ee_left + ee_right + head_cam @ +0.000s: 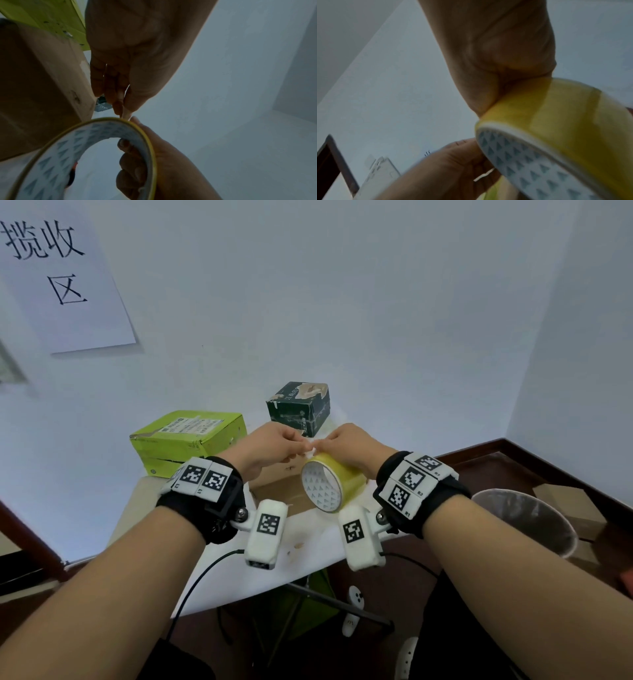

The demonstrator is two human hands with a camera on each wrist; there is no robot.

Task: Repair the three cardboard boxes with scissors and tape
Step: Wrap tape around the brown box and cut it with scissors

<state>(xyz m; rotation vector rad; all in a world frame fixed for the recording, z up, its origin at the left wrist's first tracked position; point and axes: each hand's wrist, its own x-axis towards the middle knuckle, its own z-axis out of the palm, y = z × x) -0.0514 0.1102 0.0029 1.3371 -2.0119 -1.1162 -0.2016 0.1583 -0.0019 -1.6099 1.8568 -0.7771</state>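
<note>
Since both hands meet at the top of the tape roll [331, 487], everything turns on that free end. The right hand [352, 448] grips the roll, fingers curled through the core, held up over the brown box [278, 491] near the table's middle. The left hand [270, 447] pinches the tape end just left of it. The roll's axis points near-left, so I'd guess the tape peels off leftward.
</note>
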